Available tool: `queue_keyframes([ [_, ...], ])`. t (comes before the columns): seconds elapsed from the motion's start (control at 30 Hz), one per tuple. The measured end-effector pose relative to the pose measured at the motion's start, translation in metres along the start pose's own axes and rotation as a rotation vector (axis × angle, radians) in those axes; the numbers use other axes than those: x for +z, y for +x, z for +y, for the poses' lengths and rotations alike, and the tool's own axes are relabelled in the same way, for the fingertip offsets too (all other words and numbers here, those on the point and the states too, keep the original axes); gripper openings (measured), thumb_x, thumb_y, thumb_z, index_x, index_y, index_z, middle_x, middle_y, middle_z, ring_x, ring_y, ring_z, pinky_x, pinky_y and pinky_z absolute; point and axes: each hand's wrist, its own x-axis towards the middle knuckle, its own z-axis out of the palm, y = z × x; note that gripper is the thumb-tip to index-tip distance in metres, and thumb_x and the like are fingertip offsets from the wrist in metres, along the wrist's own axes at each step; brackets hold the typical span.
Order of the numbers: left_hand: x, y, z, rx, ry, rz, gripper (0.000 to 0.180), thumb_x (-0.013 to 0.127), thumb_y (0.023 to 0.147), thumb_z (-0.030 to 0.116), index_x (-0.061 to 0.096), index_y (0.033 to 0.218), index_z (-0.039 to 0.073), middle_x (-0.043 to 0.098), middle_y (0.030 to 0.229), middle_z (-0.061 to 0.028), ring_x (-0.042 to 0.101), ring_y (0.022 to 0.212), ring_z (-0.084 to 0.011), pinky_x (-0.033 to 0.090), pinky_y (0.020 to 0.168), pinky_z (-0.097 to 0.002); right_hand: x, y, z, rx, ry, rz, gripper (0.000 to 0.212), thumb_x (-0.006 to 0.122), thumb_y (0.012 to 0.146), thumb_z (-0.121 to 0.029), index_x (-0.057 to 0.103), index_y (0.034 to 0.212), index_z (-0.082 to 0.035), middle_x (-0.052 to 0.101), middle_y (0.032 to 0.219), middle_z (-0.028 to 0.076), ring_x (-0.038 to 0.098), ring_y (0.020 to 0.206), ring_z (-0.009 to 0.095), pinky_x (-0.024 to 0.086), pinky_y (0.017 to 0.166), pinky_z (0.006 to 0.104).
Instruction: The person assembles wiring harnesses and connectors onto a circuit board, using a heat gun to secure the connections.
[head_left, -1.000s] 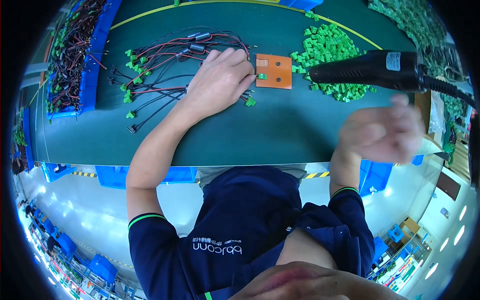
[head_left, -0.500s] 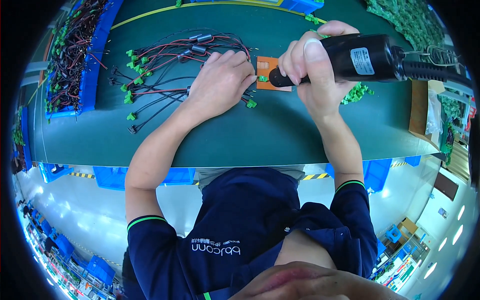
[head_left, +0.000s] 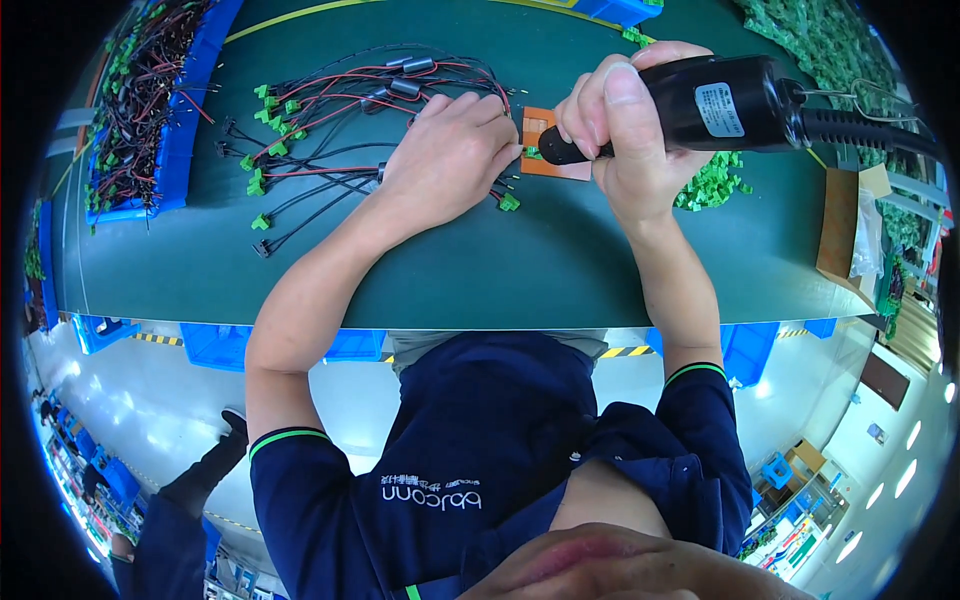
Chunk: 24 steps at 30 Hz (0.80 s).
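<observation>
In my right hand (head_left: 635,130) is a black electric screwdriver (head_left: 710,105) with a thick cord. Its rounded nose points left, down over a small green terminal connector (head_left: 533,153) on an orange fixture block (head_left: 557,170). The screwdriver's bit and its contact with the connector are hidden. My left hand (head_left: 450,150) lies over black and red cables, thumb and fingers pinched together at the fixture's left edge, beside the connector. What the fingertips hold is hidden. Cables with green connectors (head_left: 257,183) fan out to the left of this hand. One green connector (head_left: 509,202) lies just below its fingers.
A blue bin (head_left: 180,150) full of cables stands at left. Loose green connectors (head_left: 712,182) are heaped right of my right wrist. A cardboard box (head_left: 838,225) sits at the table's right edge. Green bagged parts (head_left: 800,30) lie at the far right. Another person's leg (head_left: 205,470) shows at lower left.
Both hands keep nearly the same pose at the fixture. The whole view has shifted slightly. Another person's leg and dark clothing have come into view at lower left.
</observation>
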Motion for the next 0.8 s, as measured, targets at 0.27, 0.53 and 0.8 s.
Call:
queue_keyframes([
  [0.27,-0.002,-0.001,0.001,-0.02,0.044,-0.041,0.014,0.069,0.097,0.019,0.069,0.092,0.005,0.059,0.091,-0.0074,0.06,0.094,-0.0261,0.044,0.085,-0.0409,-0.002,-0.001,0.009,-0.02,-0.107,-0.045,0.018,0.058,0.102,0.004,0.05,0.114,-0.007,0.051,0.067,0.005,0.047,0.05,0.012,0.042,0.048,0.0328],
  [0.53,0.0,0.0,0.001,-0.004,0.034,-0.022,0.013,0.07,0.096,0.018,0.069,0.091,0.006,0.059,0.092,-0.0075,0.06,0.094,-0.0262,0.044,0.085,-0.0412,0.004,-0.005,0.008,0.076,0.015,0.18,0.021,0.087,0.085,-0.01,0.068,0.093,-0.004,0.069,0.081,0.001,0.066,0.071,0.01,0.054,0.067,0.0255],
  [0.8,-0.005,0.001,0.006,-0.013,0.02,-0.043,0.012,0.071,0.094,0.017,0.07,0.091,0.006,0.06,0.092,-0.0072,0.06,0.092,-0.0268,0.045,0.084,-0.0416,0.004,0.005,0.003,0.159,0.265,0.178,0.039,0.07,0.093,0.005,0.048,0.123,-0.006,0.061,0.084,0.007,0.06,0.063,0.012,0.049,0.057,0.0287],
])
